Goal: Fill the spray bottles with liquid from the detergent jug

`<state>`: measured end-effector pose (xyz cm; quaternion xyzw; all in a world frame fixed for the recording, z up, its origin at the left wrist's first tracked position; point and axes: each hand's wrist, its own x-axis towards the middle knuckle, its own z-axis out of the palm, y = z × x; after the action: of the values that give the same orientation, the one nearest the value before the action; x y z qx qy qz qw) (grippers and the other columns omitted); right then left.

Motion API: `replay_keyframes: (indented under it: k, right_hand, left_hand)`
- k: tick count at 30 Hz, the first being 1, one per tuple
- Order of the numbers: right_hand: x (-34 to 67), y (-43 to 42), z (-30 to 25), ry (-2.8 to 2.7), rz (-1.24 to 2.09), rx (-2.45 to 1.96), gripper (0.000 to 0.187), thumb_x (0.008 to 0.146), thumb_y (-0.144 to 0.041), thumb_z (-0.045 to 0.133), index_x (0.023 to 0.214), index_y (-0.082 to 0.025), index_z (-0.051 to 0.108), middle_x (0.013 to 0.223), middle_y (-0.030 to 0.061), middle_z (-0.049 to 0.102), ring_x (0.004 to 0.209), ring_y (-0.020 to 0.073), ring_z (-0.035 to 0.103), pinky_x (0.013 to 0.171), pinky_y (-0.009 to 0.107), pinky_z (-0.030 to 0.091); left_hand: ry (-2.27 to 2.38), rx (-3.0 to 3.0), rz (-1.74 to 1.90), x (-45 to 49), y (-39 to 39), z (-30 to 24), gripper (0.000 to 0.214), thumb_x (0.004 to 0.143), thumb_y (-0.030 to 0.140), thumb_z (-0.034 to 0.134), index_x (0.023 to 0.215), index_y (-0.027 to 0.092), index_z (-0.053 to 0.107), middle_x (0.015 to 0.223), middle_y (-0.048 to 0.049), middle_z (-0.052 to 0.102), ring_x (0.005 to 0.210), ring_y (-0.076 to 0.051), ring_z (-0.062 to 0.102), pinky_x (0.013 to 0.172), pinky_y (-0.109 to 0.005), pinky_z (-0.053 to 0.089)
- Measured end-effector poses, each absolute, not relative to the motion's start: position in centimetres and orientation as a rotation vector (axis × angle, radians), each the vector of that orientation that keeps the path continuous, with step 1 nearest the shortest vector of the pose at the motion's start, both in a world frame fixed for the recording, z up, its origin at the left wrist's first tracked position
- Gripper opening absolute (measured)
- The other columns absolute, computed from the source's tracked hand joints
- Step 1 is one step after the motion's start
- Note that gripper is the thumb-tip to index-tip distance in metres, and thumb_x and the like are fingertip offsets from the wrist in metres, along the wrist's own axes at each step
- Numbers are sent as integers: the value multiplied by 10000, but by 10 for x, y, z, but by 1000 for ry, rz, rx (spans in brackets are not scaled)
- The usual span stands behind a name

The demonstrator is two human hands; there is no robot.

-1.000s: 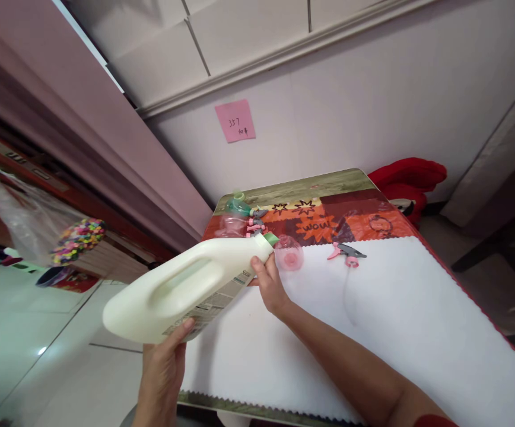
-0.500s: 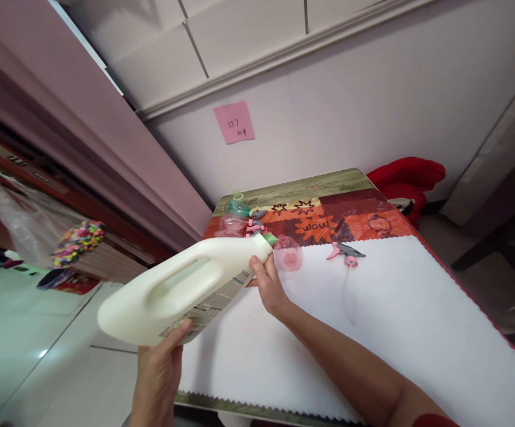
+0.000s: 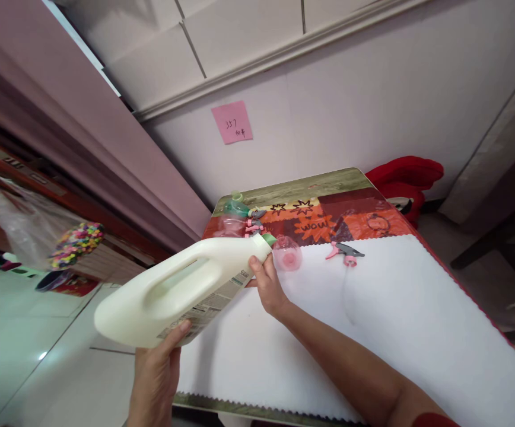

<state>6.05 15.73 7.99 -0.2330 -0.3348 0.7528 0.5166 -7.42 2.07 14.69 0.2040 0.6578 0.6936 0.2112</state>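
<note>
A large cream-white detergent jug (image 3: pixel 150 290) with a built-in handle is tilted, its green spout (image 3: pixel 268 239) pointing right and slightly up. My left hand (image 3: pixel 162 362) supports its lower end, thumb over the printed label. Near the neck, my right hand (image 3: pixel 267 284) grips the jug; some of its fingers are hidden behind it. Just beyond the spout stands a clear pink bottle (image 3: pixel 288 254) on the white mat. Whether the spout touches that bottle I cannot tell. A grey-and-pink spray trigger (image 3: pixel 345 252) with a thin tube lies to the right.
At the table's far left corner are a green spray bottle (image 3: pixel 239 207) and a pink spray bottle (image 3: pixel 233 225). A white mat (image 3: pixel 373 332) covers much of the table. A pink note (image 3: pixel 232 122) is on the wall. A red plush object (image 3: pixel 406 178) sits behind the table.
The jug's lower end and my left hand have shifted very slightly left and down. Both hands keep their hold, and the view has moved a little.
</note>
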Motion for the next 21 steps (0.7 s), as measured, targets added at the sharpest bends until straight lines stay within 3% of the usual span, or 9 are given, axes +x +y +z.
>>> replay_keyframes:
  k: [11, 21]
  right_hand:
    - [63, 158, 84, -783, 1808, -579, 543, 868, -590, 655, 1260, -254, 486, 1184, 73, 649, 972, 220, 679, 653, 344, 657]
    - [64, 157, 86, -780, 1820, -594, 542, 869, -596, 643, 1251, -251, 473, 1193, 73, 648, 993, 226, 676, 637, 331, 647]
  left_hand:
    - [1834, 563, 1928, -71, 22, 151, 629, 486, 244, 945, 1079, 238, 738, 1165, -30, 770, 1223, -335, 653, 1184, -535, 409]
    - [1825, 607, 1935, -71, 22, 153, 619, 502, 228, 932, 1087, 225, 730, 1159, -29, 773, 1198, -312, 671, 1117, -460, 499]
